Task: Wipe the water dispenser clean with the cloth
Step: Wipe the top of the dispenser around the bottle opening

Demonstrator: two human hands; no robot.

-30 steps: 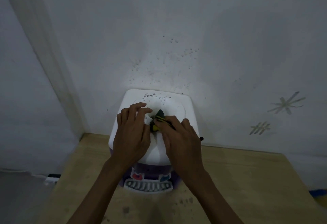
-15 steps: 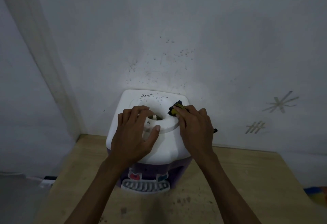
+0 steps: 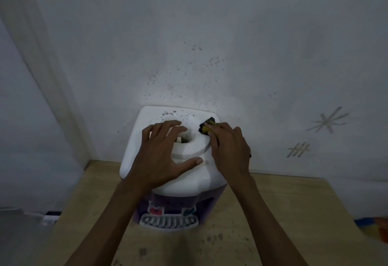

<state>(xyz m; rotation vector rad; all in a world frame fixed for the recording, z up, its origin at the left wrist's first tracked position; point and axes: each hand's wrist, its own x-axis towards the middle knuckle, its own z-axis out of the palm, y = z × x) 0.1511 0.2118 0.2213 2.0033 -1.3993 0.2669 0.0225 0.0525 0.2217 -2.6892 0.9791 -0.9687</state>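
one upright dispenser (image 3: 184,173), taps forward

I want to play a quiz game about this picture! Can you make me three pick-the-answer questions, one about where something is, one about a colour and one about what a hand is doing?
1. Where is the cloth?
A. On the dispenser's top, far right
B. On the wooden table
C. Hanging on the wall

2. What colour is the top of the water dispenser?
A. Red
B. White
C. Green

3. What is the left hand doing?
A. Gripping a cup
B. Making a fist in the air
C. Resting flat, fingers spread, on the dispenser

Answers: 1 A, the right hand presses it there. 2 B, the lid is white above a purple body. 3 C, its fingers lie straight over the ring.
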